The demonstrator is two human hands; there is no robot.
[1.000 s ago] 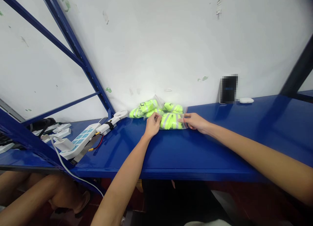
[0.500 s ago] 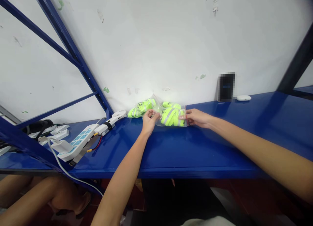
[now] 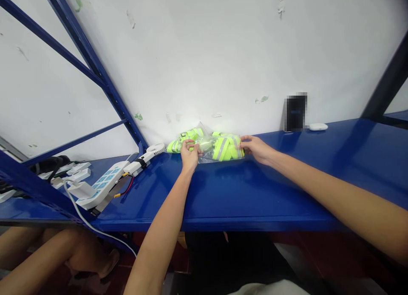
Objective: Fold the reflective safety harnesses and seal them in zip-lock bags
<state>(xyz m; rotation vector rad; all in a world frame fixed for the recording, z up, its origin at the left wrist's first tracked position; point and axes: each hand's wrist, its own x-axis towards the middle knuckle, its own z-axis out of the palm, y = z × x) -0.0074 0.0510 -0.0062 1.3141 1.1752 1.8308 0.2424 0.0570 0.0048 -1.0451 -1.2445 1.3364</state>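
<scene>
A clear plastic zip bag [image 3: 208, 155] lies on the blue table, with a folded neon-yellow reflective strap bundle [image 3: 227, 147] inside its right part. At the bag's left end, my left hand [image 3: 190, 154] pinches the plastic between thumb and fingers. My right hand [image 3: 255, 148] grips the right end, by the red seal strip, fingers closed on the edge. Behind my left hand rests another bagged neon-yellow reflective bundle [image 3: 178, 144], against the wall. More yellow material shows just behind the held bag; whether it is separate I cannot tell.
To the left are a white power strip [image 3: 106, 182], a small white fan [image 3: 156, 148] and a blue metal frame post [image 3: 108, 89]. A dark blurred device [image 3: 295, 113] leans on the wall beside a white case [image 3: 318, 127]. Another person's legs [image 3: 63, 248] show below left.
My left hand has moved left along the bag, and the plastic is now stretched out flatter. My right hand has shifted slightly up at the sealed end.
</scene>
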